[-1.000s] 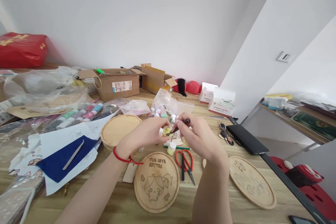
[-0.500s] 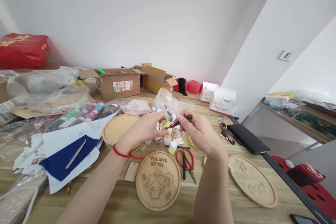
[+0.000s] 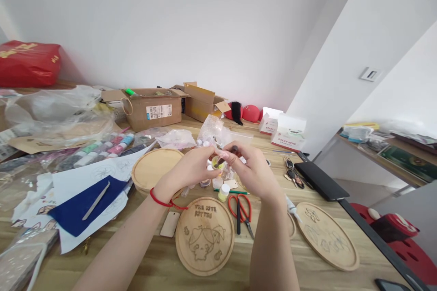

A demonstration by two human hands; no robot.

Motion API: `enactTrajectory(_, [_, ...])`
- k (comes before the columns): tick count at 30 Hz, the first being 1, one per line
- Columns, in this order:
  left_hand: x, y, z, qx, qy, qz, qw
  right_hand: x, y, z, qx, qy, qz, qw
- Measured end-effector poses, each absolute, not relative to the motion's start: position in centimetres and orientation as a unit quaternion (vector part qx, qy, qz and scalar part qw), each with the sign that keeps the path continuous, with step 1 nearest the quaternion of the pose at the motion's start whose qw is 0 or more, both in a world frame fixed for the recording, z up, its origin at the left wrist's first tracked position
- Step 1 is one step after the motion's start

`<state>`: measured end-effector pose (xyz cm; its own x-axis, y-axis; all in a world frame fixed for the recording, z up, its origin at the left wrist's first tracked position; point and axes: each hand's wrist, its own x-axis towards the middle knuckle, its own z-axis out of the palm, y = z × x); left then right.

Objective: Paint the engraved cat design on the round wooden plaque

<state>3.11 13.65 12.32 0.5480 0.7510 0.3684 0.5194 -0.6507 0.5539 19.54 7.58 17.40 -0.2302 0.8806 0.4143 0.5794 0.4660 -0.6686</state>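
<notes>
My left hand [image 3: 196,167] is closed around a small jar [image 3: 215,162] with something yellow-green inside, held above the table. My right hand [image 3: 251,166] pinches a thin tool with a dark handle [image 3: 234,149], slanting down so its tip is at the jar's mouth; my fingers partly hide it. Below my hands lies a round wooden plate [image 3: 205,257] with a drawn kitten figure and lettering. Just above it stands a white-capped jar of yellow [image 3: 224,192]. Red-handled scissors [image 3: 250,209] and a slim black tool [image 3: 238,218] lie to the right of the plate.
A second drawn wooden plate [image 3: 329,236] lies right, a bare wooden one [image 3: 155,163] left. Tweezers [image 3: 95,201] rest on blue cloth [image 3: 71,211]. Cardboard boxes [image 3: 153,109] and sticky-note boxes [image 3: 288,134] stand at the back; keys [image 3: 292,173] lie right.
My right hand has moved slightly left, closer to my left hand, and the tool stands steeper in the jar. A white tube beside my right forearm shows more now.
</notes>
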Motion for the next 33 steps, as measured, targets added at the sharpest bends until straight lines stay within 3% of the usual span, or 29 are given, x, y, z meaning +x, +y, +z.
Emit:
enactTrajectory(8, [2.5,14.1,12.3,0.862,0.399,0.289,0.12,19.1,8.2,16.9,-0.532,-0.73,0.139,0.406])
enactTrajectory(14, [2.3,14.1,12.3,0.865,0.391,0.288,0.126,19.2,8.0,16.9,-0.571,-0.716,0.097,0.391])
enactTrajectory(17, [2.4,14.0,12.5,0.866,0.393,0.284,0.122,19.1,7.9,16.9,-0.523,-0.732,0.146,0.41])
enactTrajectory(21, [2.2,14.0,12.8,0.863,0.412,0.269,0.114,19.5,7.6,16.9,-0.486,-0.752,0.244,0.373])
enactTrajectory(28, [2.5,14.1,12.3,0.864,0.411,0.274,0.095,20.2,7.8,17.0,-0.55,-0.715,0.189,0.387])
enactTrajectory(33, [2.5,14.2,12.3,0.864,0.413,0.269,0.102,19.8,7.9,16.9,-0.497,-0.738,0.244,0.386])
